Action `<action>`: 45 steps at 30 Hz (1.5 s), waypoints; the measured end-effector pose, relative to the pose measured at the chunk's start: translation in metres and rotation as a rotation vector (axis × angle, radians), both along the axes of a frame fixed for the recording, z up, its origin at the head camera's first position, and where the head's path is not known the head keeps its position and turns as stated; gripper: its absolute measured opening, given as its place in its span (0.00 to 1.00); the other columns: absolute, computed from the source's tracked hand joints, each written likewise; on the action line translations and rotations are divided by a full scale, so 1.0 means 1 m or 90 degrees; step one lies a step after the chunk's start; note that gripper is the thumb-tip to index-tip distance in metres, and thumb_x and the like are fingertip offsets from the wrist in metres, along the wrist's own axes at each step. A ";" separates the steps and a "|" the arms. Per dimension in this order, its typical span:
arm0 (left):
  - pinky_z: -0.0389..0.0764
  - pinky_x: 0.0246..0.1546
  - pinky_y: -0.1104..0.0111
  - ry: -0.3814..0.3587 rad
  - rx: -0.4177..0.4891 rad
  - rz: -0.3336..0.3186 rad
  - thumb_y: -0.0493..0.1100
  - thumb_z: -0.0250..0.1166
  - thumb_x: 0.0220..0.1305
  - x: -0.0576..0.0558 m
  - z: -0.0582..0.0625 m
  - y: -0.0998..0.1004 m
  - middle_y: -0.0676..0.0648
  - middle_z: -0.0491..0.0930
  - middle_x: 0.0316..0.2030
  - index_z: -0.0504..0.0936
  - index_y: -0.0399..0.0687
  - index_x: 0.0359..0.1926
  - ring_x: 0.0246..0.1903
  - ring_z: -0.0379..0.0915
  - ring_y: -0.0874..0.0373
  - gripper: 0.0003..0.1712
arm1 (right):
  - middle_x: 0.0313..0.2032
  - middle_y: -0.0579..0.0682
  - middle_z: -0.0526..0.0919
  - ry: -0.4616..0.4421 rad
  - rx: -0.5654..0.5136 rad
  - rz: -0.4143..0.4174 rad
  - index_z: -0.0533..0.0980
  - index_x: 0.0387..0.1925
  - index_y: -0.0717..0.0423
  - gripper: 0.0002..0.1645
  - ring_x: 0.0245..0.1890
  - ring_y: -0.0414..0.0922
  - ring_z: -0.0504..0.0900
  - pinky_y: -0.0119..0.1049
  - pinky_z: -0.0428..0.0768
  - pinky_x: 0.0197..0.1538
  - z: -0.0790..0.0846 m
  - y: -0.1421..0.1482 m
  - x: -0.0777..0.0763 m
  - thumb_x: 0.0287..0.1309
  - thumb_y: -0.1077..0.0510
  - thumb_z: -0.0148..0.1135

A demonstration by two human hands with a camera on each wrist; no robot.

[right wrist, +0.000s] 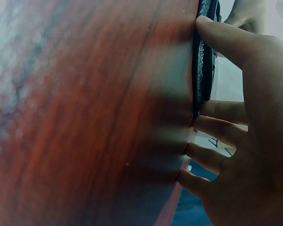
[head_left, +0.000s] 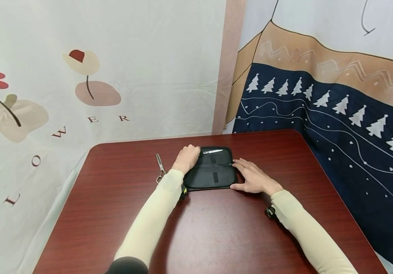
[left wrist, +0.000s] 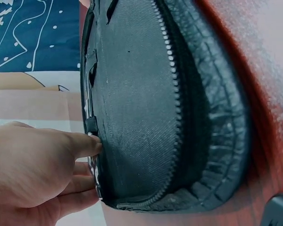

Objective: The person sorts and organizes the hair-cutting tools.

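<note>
A black zippered case (head_left: 210,173) lies unfolded on the table, with loops inside and a slim silver tool (head_left: 213,151) along its far side. My left hand (head_left: 187,158) is at the case's far left corner. In the left wrist view the thumb (left wrist: 87,145) and fingers pinch at a shiny metal piece beside a black loop; its kind is mostly hidden. At the right side of the case rests my right hand (head_left: 252,177), fingers spread, thumb at the near right corner. The right wrist view has its fingertips along the case edge (right wrist: 203,66) and tabletop.
Silver scissors (head_left: 160,169) lie left of the case, partly behind my left forearm. The reddish-brown table (head_left: 224,228) has rounded far corners, with printed curtains (head_left: 162,76) hanging behind it. A dark rounded object (head_left: 128,265) shows at the bottom edge beside my left sleeve.
</note>
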State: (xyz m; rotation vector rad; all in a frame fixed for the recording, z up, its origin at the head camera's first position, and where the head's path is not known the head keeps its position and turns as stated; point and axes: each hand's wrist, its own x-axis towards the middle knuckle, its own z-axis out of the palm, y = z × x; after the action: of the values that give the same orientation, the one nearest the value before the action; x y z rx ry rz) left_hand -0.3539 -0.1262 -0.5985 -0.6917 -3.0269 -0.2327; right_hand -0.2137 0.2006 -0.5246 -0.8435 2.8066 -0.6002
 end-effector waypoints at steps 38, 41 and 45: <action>0.65 0.85 0.35 -0.027 0.055 0.038 0.72 0.62 0.80 0.049 0.042 -0.027 0.40 0.73 0.82 0.73 0.56 0.84 0.84 0.64 0.37 0.43 | 0.85 0.64 0.68 0.000 -0.003 -0.002 0.70 0.81 0.65 0.54 0.88 0.68 0.61 0.71 0.62 0.87 -0.001 0.001 0.000 0.68 0.37 0.77; 0.57 0.88 0.32 -0.042 0.069 0.047 0.79 0.61 0.76 0.045 0.032 -0.035 0.40 0.66 0.86 0.69 0.61 0.86 0.88 0.57 0.35 0.49 | 0.85 0.64 0.68 0.000 -0.005 -0.003 0.70 0.81 0.65 0.54 0.88 0.68 0.61 0.70 0.62 0.88 -0.001 0.001 0.000 0.68 0.37 0.77; 0.51 0.88 0.30 -0.073 0.102 0.061 0.78 0.63 0.75 0.064 0.052 -0.037 0.37 0.59 0.89 0.65 0.59 0.89 0.89 0.50 0.30 0.53 | 0.85 0.64 0.68 -0.002 -0.003 -0.003 0.70 0.82 0.64 0.54 0.88 0.68 0.61 0.70 0.62 0.88 -0.001 0.001 0.000 0.68 0.36 0.77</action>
State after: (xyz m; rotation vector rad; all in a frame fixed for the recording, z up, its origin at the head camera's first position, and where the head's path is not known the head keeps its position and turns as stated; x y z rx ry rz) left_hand -0.2902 -0.1634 -0.5462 -0.5374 -3.0928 -0.5208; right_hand -0.2133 0.2016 -0.5257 -0.8363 2.8070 -0.6092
